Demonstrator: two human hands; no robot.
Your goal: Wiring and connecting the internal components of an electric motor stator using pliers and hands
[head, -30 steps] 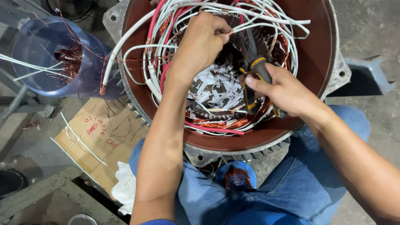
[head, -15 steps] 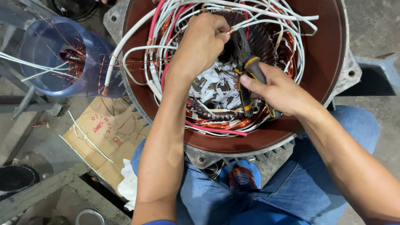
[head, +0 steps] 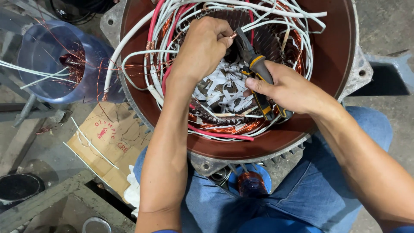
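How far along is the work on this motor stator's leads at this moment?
Done: copper windings sit in the stator housing, white insulation strips packed in the middle. In hand: the left hand pinches a bare copper lead end while the right hand brings pliers to it. Left: white and pink sleeved leads lie loose and untied around the rim.

Even light is falling on a grey concrete floor (head: 388, 26), with a flattened cardboard sheet (head: 108, 146) lying at eight o'clock and grey metal bars (head: 39, 203) crossing at seven o'clock.
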